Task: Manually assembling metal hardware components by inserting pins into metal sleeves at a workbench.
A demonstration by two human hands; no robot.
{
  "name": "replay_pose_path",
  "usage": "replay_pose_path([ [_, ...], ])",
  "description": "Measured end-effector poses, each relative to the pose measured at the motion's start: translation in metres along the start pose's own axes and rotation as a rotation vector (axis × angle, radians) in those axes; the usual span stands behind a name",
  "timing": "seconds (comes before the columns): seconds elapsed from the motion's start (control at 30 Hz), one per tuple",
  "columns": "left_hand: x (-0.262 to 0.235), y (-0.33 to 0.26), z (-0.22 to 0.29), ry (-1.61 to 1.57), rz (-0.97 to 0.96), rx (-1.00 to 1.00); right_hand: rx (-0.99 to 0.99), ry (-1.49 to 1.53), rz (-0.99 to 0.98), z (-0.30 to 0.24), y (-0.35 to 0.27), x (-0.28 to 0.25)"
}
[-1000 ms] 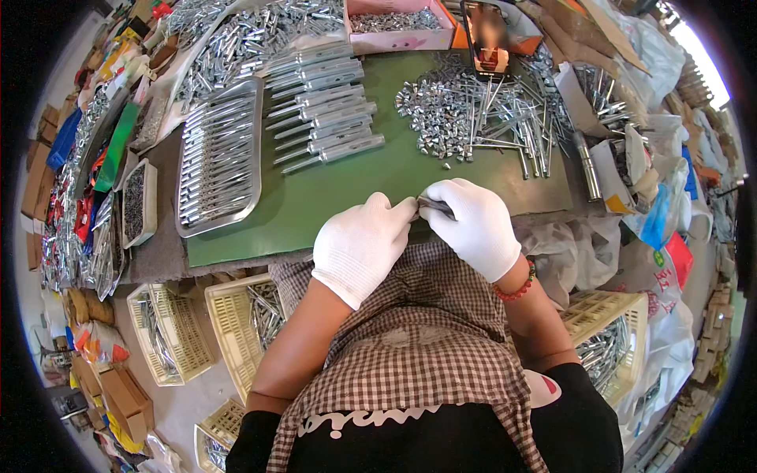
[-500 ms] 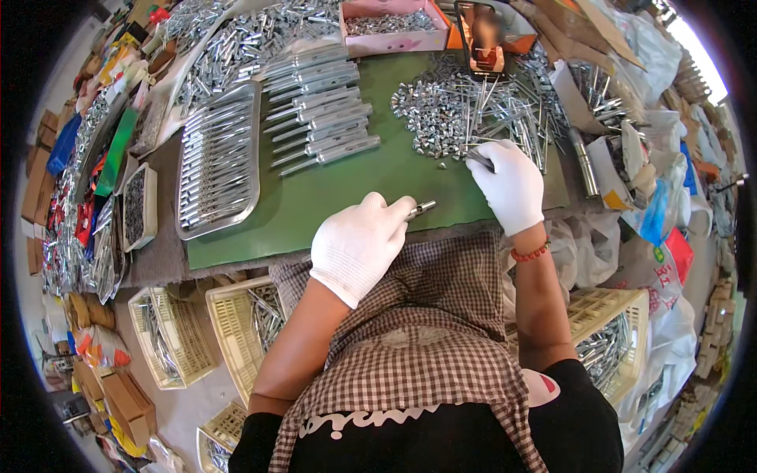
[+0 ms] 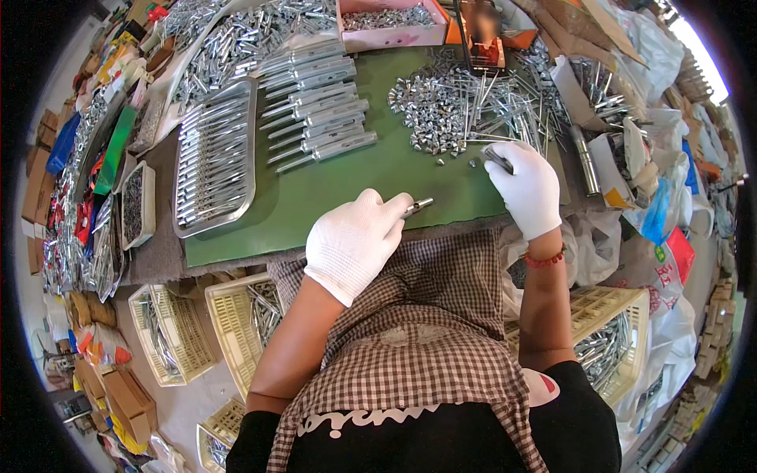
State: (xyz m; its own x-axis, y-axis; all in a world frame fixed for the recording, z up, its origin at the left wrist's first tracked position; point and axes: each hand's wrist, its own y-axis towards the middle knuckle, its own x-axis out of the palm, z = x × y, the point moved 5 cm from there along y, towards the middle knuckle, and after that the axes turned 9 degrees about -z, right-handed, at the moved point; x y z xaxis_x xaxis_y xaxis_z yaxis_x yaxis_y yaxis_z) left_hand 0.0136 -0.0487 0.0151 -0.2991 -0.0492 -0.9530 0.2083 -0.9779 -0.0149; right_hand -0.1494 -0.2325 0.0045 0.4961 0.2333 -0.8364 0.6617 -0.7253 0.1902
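My left hand [image 3: 352,240], in a white knit glove, is closed around a slim metal tube [image 3: 420,206] whose end sticks out past the fingertips, above the green mat [image 3: 303,201]. To the right, my gloved right hand [image 3: 527,188] pinches a slim grey metal tool [image 3: 498,160]; its exact kind is partly hidden by the fingers. Just beyond that hand lie a heap of small silver metal caps [image 3: 430,114] and a scatter of thin metal rods [image 3: 509,106]. A loose cap [image 3: 473,163] sits beside the tool.
Left of centre, several finished-looking metal tubes with rods [image 3: 331,140] lie in a row beside a metal tray [image 3: 251,169] of similar pieces. A pink box [image 3: 386,39] of small parts and a propped phone [image 3: 482,47] stand at the back. Crates [image 3: 229,315] are below the table.
My right hand, with the grey tool, has moved right and slightly back from the heap of caps. My left hand has shifted slightly left, still holding the metal tube.
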Motion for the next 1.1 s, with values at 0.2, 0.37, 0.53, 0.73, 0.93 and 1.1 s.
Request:
replay_pose_path([
  [0.2,0.001,-0.001,-0.001,-0.006,-0.009,-0.003,0.018,-0.028,-0.099,-0.017,0.003,0.013],
  [0.37,0.001,-0.001,0.000,-0.012,-0.004,0.000,-0.033,-0.096,-0.115,-0.024,0.004,0.011],
  [0.53,0.001,-0.001,-0.001,0.012,0.010,0.009,-0.168,-0.166,-0.242,-0.024,0.009,0.018],
  [0.73,0.000,-0.001,0.000,-0.017,0.014,0.011,-0.082,0.120,-0.074,-0.008,-0.001,-0.003],
  [0.93,0.001,-0.001,0.000,0.019,0.004,0.002,-0.050,0.153,-0.092,-0.012,-0.006,0.007],
  [1.1,0.001,-0.002,-0.001,0.001,0.018,0.019,-0.070,-0.029,-0.153,-0.022,0.001,0.016],
])
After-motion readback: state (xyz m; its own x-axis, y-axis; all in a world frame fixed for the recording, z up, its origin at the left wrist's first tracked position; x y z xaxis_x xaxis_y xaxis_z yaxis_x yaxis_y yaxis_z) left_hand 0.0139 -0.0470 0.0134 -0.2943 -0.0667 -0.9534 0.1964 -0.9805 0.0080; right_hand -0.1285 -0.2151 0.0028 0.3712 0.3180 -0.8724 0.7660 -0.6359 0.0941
